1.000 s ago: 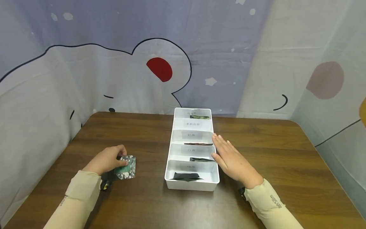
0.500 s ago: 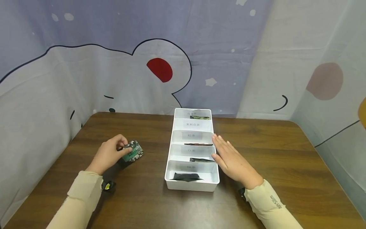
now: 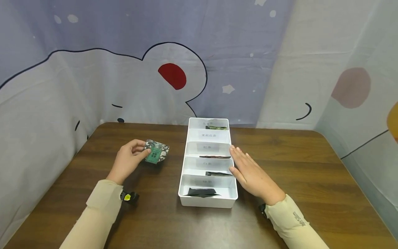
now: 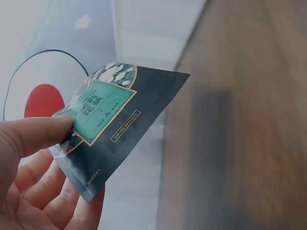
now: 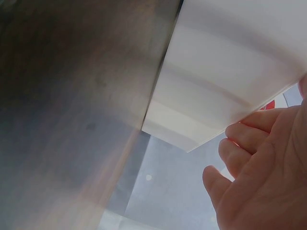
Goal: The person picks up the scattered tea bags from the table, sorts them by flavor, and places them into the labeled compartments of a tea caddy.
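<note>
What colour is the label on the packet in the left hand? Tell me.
Green with a gold border, on a dark packet with white floral print; the left wrist view shows it best.

One white tray (image 3: 185,180) with five compartments, five tea packets in all, two hands.

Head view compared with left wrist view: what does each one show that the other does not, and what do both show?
Only the head view shows the white divided tray with dark packets in its compartments, the right hand resting flat against the tray's right side, and the whole brown table. Only the left wrist view shows the packet's green label closely, with its printed characters, too blurred to read. Both show the left hand pinching the dark tea packet above the table, and the cartoon backdrop behind.
</note>
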Tool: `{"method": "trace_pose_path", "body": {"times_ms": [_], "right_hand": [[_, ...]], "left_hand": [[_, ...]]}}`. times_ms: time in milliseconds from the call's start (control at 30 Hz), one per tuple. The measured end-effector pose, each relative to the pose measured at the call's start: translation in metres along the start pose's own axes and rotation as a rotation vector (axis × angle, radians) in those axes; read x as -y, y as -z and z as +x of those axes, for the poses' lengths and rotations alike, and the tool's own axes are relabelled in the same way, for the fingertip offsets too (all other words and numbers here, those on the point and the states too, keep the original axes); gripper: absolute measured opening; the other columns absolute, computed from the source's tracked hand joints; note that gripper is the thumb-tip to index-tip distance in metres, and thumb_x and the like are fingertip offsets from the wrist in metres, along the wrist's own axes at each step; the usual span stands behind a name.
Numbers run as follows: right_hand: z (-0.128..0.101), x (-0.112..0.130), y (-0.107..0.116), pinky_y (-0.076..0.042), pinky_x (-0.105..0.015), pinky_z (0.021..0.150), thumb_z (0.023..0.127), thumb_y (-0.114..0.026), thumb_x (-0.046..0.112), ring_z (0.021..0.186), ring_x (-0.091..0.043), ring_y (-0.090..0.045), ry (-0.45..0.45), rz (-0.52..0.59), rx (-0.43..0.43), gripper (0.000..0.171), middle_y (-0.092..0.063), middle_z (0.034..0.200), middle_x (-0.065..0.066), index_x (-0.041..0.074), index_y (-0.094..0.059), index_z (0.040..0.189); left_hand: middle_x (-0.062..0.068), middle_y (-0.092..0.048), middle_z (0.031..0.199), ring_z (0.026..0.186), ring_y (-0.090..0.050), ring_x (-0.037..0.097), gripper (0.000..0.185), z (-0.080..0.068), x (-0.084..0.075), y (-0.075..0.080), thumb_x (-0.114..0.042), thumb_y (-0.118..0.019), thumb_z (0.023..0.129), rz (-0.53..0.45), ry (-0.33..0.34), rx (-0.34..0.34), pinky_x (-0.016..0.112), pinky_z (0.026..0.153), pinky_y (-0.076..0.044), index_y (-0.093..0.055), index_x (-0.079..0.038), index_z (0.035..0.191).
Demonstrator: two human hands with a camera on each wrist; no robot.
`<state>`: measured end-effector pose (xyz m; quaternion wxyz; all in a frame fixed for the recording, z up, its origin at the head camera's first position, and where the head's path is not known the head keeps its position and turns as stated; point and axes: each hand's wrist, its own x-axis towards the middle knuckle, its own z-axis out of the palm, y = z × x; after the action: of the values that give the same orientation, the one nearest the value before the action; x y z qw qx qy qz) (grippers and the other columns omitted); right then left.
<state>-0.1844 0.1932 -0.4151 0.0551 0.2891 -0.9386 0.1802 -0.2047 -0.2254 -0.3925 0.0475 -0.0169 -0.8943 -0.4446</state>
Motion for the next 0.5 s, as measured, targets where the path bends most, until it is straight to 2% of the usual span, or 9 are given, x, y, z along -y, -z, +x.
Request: {"method": "trace_pose_path", "body": {"times_ms": [233, 333, 500], "right_hand": [[0.000, 0.000, 0.000, -0.017, -0.053, 0.124, 0.110, -0.040, 0.035, 0.154, -0.032, -0.018, -0.006, 0.002, 0.005, 0.064, -0.021, 0.167, -0.012, 0.000, -0.020, 0.161], [0.000, 0.000, 0.001, -0.018, -0.053, 0.124, 0.110, -0.040, 0.035, 0.154, -0.032, -0.018, -0.004, 0.004, 0.005, 0.064, -0.021, 0.167, -0.013, 0.000, -0.020, 0.160], [0.000, 0.000, 0.001, -0.019, -0.054, 0.123, 0.111, -0.039, 0.035, 0.154, -0.031, -0.017, 0.002, 0.003, 0.009, 0.064, -0.020, 0.167, -0.012, 0.000, -0.020, 0.160]], "left_hand": [[0.021, -0.068, 0.120, 0.113, -0.064, 0.032, 0.041, 0.014, -0.015, -0.005, -0.029, -0.068, 0.099, -0.126, 0.050, -0.011, 0.045, 0.097, -0.051, -0.059, 0.000, 0.127], [0.019, -0.069, 0.120, 0.111, -0.063, 0.027, 0.041, 0.019, -0.021, -0.008, -0.030, -0.069, 0.098, -0.180, 0.059, -0.013, 0.039, 0.091, -0.051, -0.059, -0.003, 0.126], [0.014, -0.070, 0.115, 0.098, -0.064, 0.016, 0.039, 0.026, -0.031, -0.014, -0.028, -0.070, 0.097, -0.276, 0.049, -0.015, 0.028, 0.077, -0.055, -0.059, -0.003, 0.125]]}}
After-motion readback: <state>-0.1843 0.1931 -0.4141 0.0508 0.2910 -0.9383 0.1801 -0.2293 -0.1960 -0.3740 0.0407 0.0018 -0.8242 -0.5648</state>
